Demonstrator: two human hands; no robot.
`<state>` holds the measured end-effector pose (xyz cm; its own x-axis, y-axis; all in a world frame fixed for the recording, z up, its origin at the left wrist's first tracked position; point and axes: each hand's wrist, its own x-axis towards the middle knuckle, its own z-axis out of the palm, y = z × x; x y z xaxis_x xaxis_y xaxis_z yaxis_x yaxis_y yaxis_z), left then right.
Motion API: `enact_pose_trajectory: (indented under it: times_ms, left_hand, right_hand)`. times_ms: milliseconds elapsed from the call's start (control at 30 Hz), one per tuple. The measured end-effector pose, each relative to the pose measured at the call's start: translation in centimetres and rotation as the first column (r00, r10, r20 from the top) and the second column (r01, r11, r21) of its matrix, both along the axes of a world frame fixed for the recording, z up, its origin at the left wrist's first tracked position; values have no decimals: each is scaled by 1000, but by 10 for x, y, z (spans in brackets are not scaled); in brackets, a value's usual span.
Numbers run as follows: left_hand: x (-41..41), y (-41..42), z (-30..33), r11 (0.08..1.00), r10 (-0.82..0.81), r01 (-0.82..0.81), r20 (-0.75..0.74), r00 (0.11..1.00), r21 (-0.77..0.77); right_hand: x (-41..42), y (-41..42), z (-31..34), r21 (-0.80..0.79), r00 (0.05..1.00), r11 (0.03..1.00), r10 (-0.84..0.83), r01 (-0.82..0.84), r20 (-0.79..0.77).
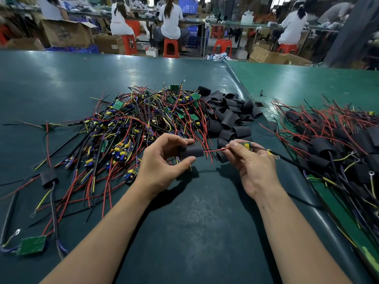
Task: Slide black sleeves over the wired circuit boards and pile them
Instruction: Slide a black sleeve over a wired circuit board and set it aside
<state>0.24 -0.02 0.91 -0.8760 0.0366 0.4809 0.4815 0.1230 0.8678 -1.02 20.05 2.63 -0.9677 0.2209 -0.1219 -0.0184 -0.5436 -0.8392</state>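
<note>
Two hands were at work above the dark mat (194, 222). My left hand (164, 160) grasped a black sleeve (191, 152) between thumb and fingers, its open end facing right. My right hand (251, 162) pinched a small board (246, 144) at the fingertips, just right of the sleeve and not yet inside it. The board's red wires (215, 150) reached left and touched the mouth of the sleeve, while its black cable (295, 163) with a yellow ring lead trailed away to the right. Behind the sleeve lay a big tangle of bare boards (143, 124) with red, yellow and black wires. Behind the sleeve and to its right lay a heap of empty sleeves (229, 117). Far right of the sleeve, on the green mat (297, 83), the finished pile (332, 144) of sleeved boards was resting. Near left of the sleeve, close to me, one loose board (30, 244) lay apart.
</note>
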Motion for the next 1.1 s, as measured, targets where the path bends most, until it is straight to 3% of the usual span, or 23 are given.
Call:
enact_pose_trajectory:
  times_ms: [133,333,533,700,767,900,1100]
  left_hand:
    - [1,0,0,989,62,-72,-79,995,-127]
    - [5,4,-1,970,30,-61,-132,991,-235]
    - [5,5,-1,845,134,-220,-205,969,-487]
    - [3,4,2,844,141,-162,-80,987,-512]
    - [3,4,3,862,141,-152,-60,988,-484]
    - [5,5,4,857,180,-209,-108,978,-471]
    - [8,6,2,823,180,-252,-187,966,-510]
  right_hand:
    - [5,-10,2,58,991,989,134,-135,23]
    - [10,-16,3,225,983,957,169,-182,77]
    - [13,-18,5,235,983,954,183,-185,29]
    - [14,-21,5,159,952,939,305,-304,18]
    - [14,-21,4,239,964,936,266,-258,-2]
    - [14,-20,2,394,985,911,160,-125,-57]
    - [14,-22,2,334,989,937,134,-107,-61]
